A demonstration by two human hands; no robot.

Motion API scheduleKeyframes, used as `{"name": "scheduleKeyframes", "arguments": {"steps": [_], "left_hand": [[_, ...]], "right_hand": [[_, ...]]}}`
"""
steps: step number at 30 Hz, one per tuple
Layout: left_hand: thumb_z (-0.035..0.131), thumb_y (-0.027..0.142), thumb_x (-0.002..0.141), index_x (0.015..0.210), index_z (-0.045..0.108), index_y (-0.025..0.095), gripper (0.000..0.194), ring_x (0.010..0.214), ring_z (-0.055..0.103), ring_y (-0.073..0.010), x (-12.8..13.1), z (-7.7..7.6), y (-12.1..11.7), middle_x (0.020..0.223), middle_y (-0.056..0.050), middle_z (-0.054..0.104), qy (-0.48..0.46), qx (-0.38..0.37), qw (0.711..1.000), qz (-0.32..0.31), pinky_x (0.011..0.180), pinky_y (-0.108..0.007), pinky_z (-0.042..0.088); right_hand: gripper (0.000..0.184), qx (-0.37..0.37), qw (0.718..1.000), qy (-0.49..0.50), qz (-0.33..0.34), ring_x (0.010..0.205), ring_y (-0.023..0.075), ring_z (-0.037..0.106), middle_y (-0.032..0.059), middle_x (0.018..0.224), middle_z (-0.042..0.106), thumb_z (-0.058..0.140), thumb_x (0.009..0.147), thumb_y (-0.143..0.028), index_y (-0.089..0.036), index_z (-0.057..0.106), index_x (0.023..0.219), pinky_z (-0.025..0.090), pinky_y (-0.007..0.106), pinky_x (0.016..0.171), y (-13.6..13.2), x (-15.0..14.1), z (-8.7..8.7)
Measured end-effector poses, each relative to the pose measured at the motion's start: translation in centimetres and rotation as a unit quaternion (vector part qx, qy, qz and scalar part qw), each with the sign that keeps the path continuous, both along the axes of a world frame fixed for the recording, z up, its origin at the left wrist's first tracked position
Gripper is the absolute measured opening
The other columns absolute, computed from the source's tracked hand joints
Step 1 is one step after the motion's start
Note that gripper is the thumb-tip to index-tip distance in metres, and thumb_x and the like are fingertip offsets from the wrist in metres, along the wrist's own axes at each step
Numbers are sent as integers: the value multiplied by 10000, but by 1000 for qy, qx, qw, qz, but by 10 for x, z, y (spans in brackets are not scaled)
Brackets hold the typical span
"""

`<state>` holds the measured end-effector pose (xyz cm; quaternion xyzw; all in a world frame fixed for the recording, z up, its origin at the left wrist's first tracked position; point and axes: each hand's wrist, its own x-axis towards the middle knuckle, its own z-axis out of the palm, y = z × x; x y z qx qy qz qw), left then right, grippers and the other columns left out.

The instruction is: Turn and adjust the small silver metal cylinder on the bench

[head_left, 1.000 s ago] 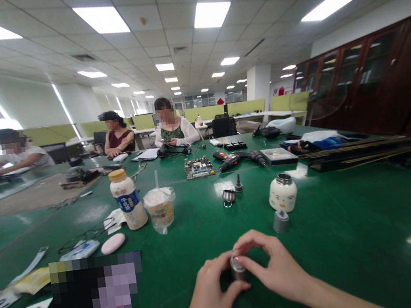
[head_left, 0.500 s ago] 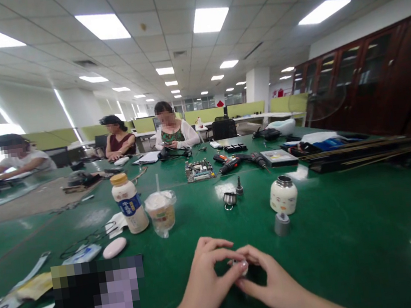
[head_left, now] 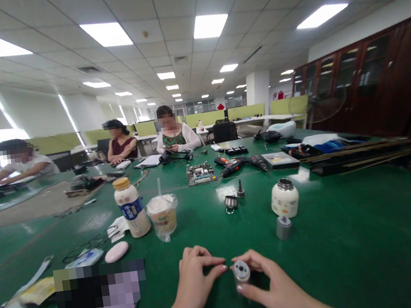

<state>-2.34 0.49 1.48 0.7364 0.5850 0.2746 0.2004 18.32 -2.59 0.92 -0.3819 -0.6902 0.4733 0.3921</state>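
Note:
Between the thumb and fingers of my right hand (head_left: 267, 279) is a small cylindrical metal motor (head_left: 241, 270), its round grey end face with dark holes turned up. Just left of it, my left hand (head_left: 199, 276) has thumb and index finger drawn together in a pinch; whatever lies between the tips is too small to make out. Another grey metal cylinder (head_left: 284, 228) with a short stub on top stands ahead on the right, in front of a cream bottle (head_left: 284, 199) without a lid. Farther off are a small shiny metal pot-like piece (head_left: 230, 201) and a dark pointed part (head_left: 240, 190).
Left of my hands stand a milk bottle (head_left: 132, 209) and a wrapped drink cup (head_left: 162, 215), with a pink oval case (head_left: 116, 252) nearby. A circuit board (head_left: 200, 173) and power drills (head_left: 230, 166) lie farther back. People sit across the green table (head_left: 350, 216).
My left hand has come off the motor and shifted left. The motor's end face, covered by fingers before, now shows in my right hand. The view has tipped slightly upward.

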Motion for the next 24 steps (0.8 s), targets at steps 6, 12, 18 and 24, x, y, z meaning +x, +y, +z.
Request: {"name": "scheduleKeyframes", "arguments": {"steps": [6,12,18,24], "left_hand": [[767,377,724,892,791,276,197,988,532,-280,2,-2,-1,947,-73,637,-29,24,999,9,910,-416,410],[707,308,805,839,783,280,88,955,557,-232,21,41,-17,902,-39,650,-115,61,989,-68,871,-356,422],[715,325,799,820,785,282,85,930,546,-244,30,39,-27,849,-43,652,-68,40,993,-84,846,-374,415],[634,231,841,1007,752,319,222,1026,540,-231,23,45,-26,1025,-45,655,-87,39,982,-162,918,-363,420]], "right_hand": [[288,15,1000,-17,-6,1044,218,638,47,1069,693,691,801,-202,-189,600,1074,457,359,968,-2,-1,2],[255,31,999,-33,-14,972,220,644,39,1000,697,704,786,-218,-183,615,1022,484,345,896,0,-1,-1],[216,35,999,-24,-7,938,212,642,41,982,691,677,812,-243,-182,609,1009,494,335,861,0,-2,-2],[193,38,999,-24,-11,931,214,639,38,966,687,678,817,-258,-186,607,982,496,327,846,0,-2,0]]}}
